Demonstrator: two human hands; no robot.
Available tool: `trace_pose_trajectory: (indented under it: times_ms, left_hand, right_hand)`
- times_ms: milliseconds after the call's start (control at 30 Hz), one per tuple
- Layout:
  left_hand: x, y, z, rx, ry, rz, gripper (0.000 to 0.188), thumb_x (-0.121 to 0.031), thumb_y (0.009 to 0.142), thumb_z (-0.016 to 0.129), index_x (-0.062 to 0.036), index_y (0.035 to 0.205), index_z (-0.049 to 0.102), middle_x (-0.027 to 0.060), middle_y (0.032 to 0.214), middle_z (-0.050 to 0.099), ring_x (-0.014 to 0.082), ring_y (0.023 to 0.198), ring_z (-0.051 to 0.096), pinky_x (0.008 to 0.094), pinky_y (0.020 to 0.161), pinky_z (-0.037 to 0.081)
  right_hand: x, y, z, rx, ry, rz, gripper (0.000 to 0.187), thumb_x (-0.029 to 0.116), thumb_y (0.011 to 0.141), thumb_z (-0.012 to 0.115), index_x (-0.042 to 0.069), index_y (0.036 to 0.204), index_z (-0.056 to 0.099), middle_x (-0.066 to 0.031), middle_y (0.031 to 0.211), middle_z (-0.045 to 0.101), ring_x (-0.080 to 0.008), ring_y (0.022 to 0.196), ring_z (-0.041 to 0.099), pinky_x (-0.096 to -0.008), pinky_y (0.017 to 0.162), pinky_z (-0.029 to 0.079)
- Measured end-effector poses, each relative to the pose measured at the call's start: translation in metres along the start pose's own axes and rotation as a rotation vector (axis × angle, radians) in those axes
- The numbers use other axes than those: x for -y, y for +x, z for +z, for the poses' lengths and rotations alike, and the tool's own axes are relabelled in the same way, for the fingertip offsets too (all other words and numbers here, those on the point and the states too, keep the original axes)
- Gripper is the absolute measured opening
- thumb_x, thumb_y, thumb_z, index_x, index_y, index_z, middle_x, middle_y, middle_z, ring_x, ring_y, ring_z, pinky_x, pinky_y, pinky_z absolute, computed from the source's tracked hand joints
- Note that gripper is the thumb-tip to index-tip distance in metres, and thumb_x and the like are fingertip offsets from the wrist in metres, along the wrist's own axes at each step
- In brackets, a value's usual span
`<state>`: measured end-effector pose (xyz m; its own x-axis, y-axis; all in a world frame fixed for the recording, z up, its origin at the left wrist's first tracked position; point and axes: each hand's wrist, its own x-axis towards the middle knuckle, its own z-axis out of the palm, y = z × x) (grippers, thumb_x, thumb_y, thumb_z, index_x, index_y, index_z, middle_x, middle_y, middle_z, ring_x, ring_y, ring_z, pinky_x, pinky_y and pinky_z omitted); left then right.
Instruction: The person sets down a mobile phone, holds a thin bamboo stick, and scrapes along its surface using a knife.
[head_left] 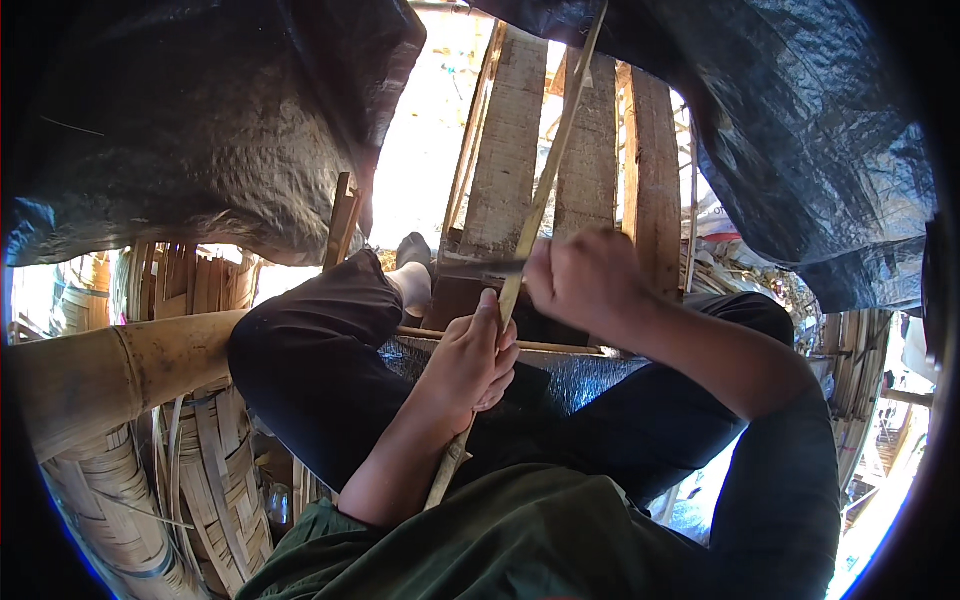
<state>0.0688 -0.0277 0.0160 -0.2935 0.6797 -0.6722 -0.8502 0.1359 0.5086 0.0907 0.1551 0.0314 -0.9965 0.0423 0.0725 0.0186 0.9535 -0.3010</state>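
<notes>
A long, thin bamboo strip (549,175) runs slantwise from my waist up past the far wooden boards. My left hand (468,368) is closed round its lower part, thumb pointing up along it. Just above, my right hand (588,280) is a fist round a knife whose grip is hidden by the fingers. The dark, narrow knife blade (482,269) points left and crosses the strip a little above my left thumb. Whether the edge bites into the bamboo cannot be made out.
Upright wooden planks (510,140) stand ahead between dark plastic sheets (200,110). A thick bamboo pole (150,365) lies at my left, above woven bamboo baskets (215,480). My bent legs frame a shiny sheet (590,378), and one foot (413,275) rests near the planks.
</notes>
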Motion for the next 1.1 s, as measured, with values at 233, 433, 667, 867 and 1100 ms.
trace_pose_trajectory:
  times_ms: [233, 433, 667, 867, 1100]
  left_hand:
    - [-0.001, -0.001, -0.005, -0.046, -0.033, -0.009, 0.049, -0.051, 0.104, 0.031, -0.0143, 0.073, 0.04, -0.0057, 0.048, 0.028, 0.0051, 0.032, 0.024, 0.0218, 0.029, 0.019]
    - [-0.003, -0.002, -0.005, -0.03, -0.017, -0.028, 0.049, -0.051, 0.104, 0.032, -0.0142, 0.072, 0.04, -0.0053, 0.048, 0.028, 0.0055, 0.032, 0.024, 0.0226, 0.029, 0.019]
    - [-0.003, 0.0, -0.011, -0.011, -0.085, -0.075, 0.049, -0.052, 0.104, 0.032, -0.0152, 0.072, 0.041, -0.0059, 0.049, 0.028, 0.0053, 0.033, 0.023, 0.0231, 0.03, 0.017]
    - [-0.006, -0.001, -0.014, 0.124, -0.169, -0.158, 0.048, -0.05, 0.105, 0.028, -0.0169, 0.072, 0.04, -0.0074, 0.049, 0.025, 0.0042, 0.034, 0.019, 0.0221, 0.031, 0.015]
    - [-0.011, -0.003, -0.012, 0.169, -0.188, -0.202, 0.046, -0.045, 0.106, 0.027, -0.0187, 0.069, 0.038, -0.0084, 0.048, 0.024, 0.0029, 0.035, 0.018, 0.0209, 0.032, 0.013]
  right_hand:
    - [-0.023, 0.017, 0.008, -0.073, -0.005, 0.171, 0.045, 0.019, 0.09, 0.048, -0.001, 0.051, 0.054, -0.019, 0.044, 0.051, -0.0378, 0.042, 0.058, -0.0459, 0.047, 0.051]
    - [0.016, -0.018, 0.004, 0.129, 0.049, -0.044, 0.043, 0.018, 0.09, 0.048, -0.001, 0.052, 0.054, -0.0188, 0.044, 0.051, -0.0358, 0.041, 0.058, -0.0466, 0.049, 0.052]
    - [-0.038, 0.029, 0.007, -0.048, -0.023, 0.136, 0.043, 0.022, 0.091, 0.047, 0.0, 0.056, 0.057, -0.0191, 0.048, 0.055, -0.0369, 0.042, 0.058, -0.0491, 0.053, 0.053]
    - [0.001, -0.001, 0.001, 0.067, 0.174, 0.115, 0.044, 0.018, 0.091, 0.048, -0.003, 0.053, 0.055, -0.0217, 0.048, 0.053, -0.0405, 0.044, 0.058, -0.0495, 0.055, 0.052]
    - [-0.012, 0.01, 0.002, -0.005, 0.059, 0.005, 0.046, 0.019, 0.091, 0.048, -0.002, 0.051, 0.054, -0.0192, 0.043, 0.049, -0.0364, 0.041, 0.056, -0.0475, 0.05, 0.051]
